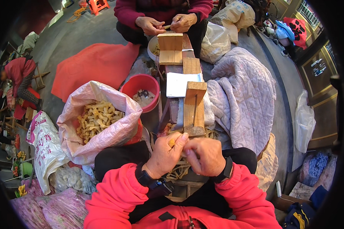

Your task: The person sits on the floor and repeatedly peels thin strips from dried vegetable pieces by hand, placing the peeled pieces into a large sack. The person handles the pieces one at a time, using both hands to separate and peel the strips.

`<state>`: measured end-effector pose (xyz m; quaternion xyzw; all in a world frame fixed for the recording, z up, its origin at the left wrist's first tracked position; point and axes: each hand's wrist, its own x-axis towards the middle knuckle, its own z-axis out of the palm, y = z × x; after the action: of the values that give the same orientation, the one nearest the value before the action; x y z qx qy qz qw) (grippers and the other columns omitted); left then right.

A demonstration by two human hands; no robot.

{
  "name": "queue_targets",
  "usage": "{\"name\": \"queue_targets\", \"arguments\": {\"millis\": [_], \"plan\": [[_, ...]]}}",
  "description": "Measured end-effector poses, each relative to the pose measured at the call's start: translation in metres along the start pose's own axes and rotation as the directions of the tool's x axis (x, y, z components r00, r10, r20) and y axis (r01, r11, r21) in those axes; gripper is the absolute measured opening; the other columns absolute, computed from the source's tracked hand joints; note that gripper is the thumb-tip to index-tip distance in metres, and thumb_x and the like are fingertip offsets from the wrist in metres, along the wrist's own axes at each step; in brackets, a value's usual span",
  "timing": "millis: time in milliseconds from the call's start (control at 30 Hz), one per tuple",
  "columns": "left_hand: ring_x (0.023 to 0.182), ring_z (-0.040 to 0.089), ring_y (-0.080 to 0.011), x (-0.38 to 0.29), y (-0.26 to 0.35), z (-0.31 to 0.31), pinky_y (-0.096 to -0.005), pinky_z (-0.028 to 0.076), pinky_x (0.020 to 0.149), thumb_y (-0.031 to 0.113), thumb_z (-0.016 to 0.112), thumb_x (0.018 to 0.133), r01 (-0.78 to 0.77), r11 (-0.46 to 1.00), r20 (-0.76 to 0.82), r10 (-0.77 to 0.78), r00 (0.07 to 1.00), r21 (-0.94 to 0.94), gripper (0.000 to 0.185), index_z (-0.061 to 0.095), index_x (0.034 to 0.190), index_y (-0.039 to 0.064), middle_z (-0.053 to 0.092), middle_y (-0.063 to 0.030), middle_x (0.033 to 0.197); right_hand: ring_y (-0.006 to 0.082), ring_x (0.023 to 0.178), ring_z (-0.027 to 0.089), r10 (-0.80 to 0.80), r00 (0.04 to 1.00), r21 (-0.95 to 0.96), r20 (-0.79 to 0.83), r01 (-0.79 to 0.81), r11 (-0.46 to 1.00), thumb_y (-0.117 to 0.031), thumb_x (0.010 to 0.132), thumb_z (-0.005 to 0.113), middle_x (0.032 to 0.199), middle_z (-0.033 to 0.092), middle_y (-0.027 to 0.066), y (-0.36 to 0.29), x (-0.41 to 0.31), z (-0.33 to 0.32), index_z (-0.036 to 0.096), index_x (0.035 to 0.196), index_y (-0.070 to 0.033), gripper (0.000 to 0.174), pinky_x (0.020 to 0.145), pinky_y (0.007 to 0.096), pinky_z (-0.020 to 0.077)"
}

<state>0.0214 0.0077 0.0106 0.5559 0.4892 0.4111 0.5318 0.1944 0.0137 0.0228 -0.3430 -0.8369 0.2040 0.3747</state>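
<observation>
My left hand (164,153) is closed around a small yellowish piece (172,142) that looks like dried food; its tip shows between thumb and fingers. Against its thumb, my right hand (207,156) has its fingers curled, and whatever they may pinch is hidden. Both hands are just in front of a wooden stand (193,120) with an upright block and a thin metal rod. Pale yellowish strips (179,169) lie below the hands, between my knees. To the left, an open pink woven sack (103,146) holds many short, knotted-looking yellowish pieces (99,118).
A red bucket (140,80) with scraps stands behind the sack. White paper (177,85) rests on the narrow bench. Opposite, another person's hands (167,24) hold a small strip above a second wooden stand (170,48). A quilted cloth (246,94) lies at the right.
</observation>
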Motion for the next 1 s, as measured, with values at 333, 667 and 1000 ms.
{"name": "queue_targets", "arguments": {"millis": [333,667,1000], "plan": [[0.073,0.06,-0.01,-0.005,0.025,-0.013,-0.025,0.047,0.067,0.03,0.064,0.096,0.234,0.943,0.8,0.053,0.598,-0.237,0.027,0.072,0.105,0.005,0.068,-0.0028,0.085,0.01,0.056,0.053,0.222,0.974,0.208,-0.047,-0.208,0.956,-0.012,0.097,0.057,0.063,0.057,0.0057,0.014,-0.001,-0.023,0.064,0.076,-0.001,0.025,0.05,0.0296,0.0399],[0.055,0.052,-0.0214,0.008,0.013,-0.026,-0.0355,0.039,0.048,0.015,0.077,0.071,-0.78,0.523,0.465,0.626,0.626,0.345,0.041,0.068,0.111,0.008,0.054,-0.0035,0.075,0.0044,0.057,0.048,0.391,0.525,0.613,0.756,-0.778,-0.141,-0.016,0.097,0.058,0.073,0.061,-0.0018,0.005,-0.013,0.002,0.066,0.091,-0.004,0.016,0.052,0.0196,0.0347],[0.094,0.067,-0.0283,0.002,0.008,-0.015,-0.0323,0.055,0.081,0.011,0.074,0.083,-0.495,0.845,0.178,0.466,0.867,0.203,0.034,0.067,0.114,0.001,0.064,-0.0136,0.116,0.0048,0.065,0.056,0.599,0.794,0.698,0.104,-0.487,0.525,-0.01,0.097,0.062,0.076,0.065,0.0005,-0.015,-0.013,-0.006,0.068,0.099,0.002,0.014,0.058,0.0204,0.045]]}}
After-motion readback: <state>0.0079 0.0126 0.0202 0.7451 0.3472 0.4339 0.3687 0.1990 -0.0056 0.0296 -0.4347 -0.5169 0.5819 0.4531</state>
